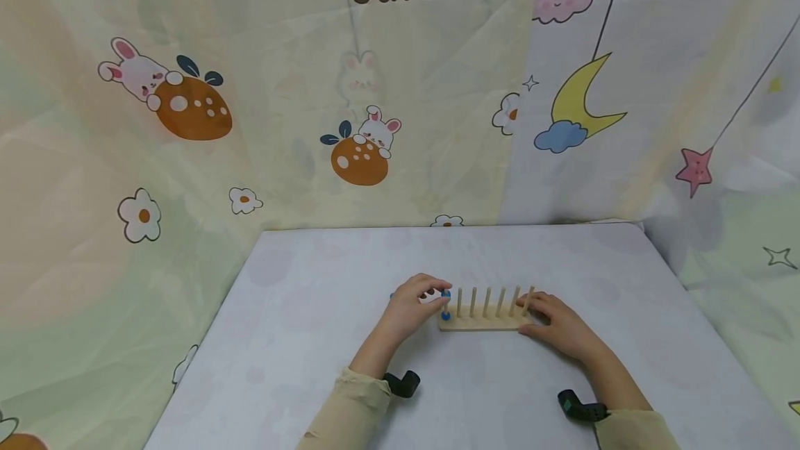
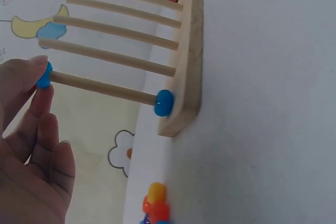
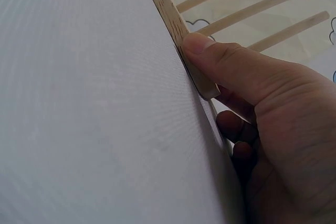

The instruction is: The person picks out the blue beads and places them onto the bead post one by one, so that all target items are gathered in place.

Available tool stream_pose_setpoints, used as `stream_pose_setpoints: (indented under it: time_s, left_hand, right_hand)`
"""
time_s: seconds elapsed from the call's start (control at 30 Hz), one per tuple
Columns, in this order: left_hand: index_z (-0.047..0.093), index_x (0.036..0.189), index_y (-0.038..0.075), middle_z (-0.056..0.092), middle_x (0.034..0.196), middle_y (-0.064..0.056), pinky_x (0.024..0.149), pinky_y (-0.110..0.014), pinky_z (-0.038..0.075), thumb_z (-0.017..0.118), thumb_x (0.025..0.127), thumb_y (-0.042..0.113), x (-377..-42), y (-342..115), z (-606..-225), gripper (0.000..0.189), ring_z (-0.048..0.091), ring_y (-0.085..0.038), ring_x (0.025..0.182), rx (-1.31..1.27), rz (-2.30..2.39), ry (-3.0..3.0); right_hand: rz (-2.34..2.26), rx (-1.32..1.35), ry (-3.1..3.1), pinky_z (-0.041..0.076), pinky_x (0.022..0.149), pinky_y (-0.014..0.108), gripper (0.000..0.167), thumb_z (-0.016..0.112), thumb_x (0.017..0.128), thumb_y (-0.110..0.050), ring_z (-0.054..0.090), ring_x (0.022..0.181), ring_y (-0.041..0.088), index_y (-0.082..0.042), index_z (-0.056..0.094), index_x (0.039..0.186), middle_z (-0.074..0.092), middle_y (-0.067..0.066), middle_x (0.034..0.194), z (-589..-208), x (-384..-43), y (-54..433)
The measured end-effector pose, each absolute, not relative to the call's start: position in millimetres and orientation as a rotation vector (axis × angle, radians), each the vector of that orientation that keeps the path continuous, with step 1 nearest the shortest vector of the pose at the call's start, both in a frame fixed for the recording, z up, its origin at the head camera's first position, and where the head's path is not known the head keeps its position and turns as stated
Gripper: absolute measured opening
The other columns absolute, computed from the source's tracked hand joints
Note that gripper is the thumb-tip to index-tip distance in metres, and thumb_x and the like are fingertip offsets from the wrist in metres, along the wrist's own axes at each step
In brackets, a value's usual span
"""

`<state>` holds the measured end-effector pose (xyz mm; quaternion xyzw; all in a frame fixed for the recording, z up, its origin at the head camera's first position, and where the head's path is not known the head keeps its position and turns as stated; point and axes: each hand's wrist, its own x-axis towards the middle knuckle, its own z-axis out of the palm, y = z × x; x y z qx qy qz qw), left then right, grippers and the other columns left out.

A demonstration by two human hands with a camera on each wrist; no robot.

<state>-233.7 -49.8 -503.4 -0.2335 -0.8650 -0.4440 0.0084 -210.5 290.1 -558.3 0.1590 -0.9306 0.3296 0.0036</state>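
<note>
A wooden peg board (image 1: 481,325) with a row of several upright pegs stands on the table. At its left end, my left hand (image 1: 409,310) pinches a blue bead (image 2: 44,75) between thumb and fingertip, at the tip of the end peg (image 2: 100,86). Another blue bead (image 2: 164,103) sits at the foot of that same peg. The other pegs in view bear no beads. My right hand (image 1: 562,325) grips the board's right end; in the right wrist view its thumb (image 3: 199,45) presses on the base's side, and the other fingers are partly hidden behind.
Several small loose beads (image 2: 157,211), yellow, orange and blue, lie on the table beyond the board's left end, mostly hidden behind my left hand in the head view. The white-covered table (image 1: 325,262) meets a printed cloth backdrop (image 1: 281,89) at its back edge.
</note>
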Motion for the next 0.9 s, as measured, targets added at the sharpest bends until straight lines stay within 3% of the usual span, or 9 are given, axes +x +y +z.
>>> stream_pose_setpoints:
  time_s: [0.3, 0.6, 0.9]
  left_hand:
    - [0.065, 0.127, 0.025, 0.066, 0.113, 0.007, 0.083, -0.023, 0.05, 0.068, 0.094, 0.029, -234, -49, -521, 0.033, 0.059, -0.01, 0.1, -0.725, -1.42, -2.732]
    - [0.069, 0.12, 0.025, 0.066, 0.118, 0.007, 0.076, -0.021, 0.049, 0.071, 0.091, 0.028, -229, -48, -529, 0.029, 0.06, -0.006, 0.097, -0.658, -1.39, -2.843]
    - [0.069, 0.119, 0.026, 0.067, 0.112, 0.009, 0.075, -0.022, 0.049, 0.071, 0.092, 0.03, -228, -45, -536, 0.028, 0.059, -0.004, 0.094, -0.634, -1.346, -2.938]
  right_hand:
    - [1.021, 0.498, -2.914, 0.037, 0.105, 0.062, 0.053, 0.076, 0.083, -0.044, 0.044, 0.133, 0.04, -0.016, 0.064, 0.127, 0.056, 0.011, 0.136, -559, -211, 290]
    - [1.021, 0.484, -2.916, 0.037, 0.105, 0.062, 0.053, 0.077, 0.083, -0.043, 0.044, 0.133, 0.04, -0.016, 0.064, 0.127, 0.057, 0.011, 0.135, -557, -210, 289]
    - [1.015, 0.491, -2.917, 0.037, 0.105, 0.061, 0.053, 0.077, 0.083, -0.042, 0.045, 0.132, 0.04, -0.015, 0.064, 0.127, 0.057, 0.01, 0.134, -556, -210, 289]
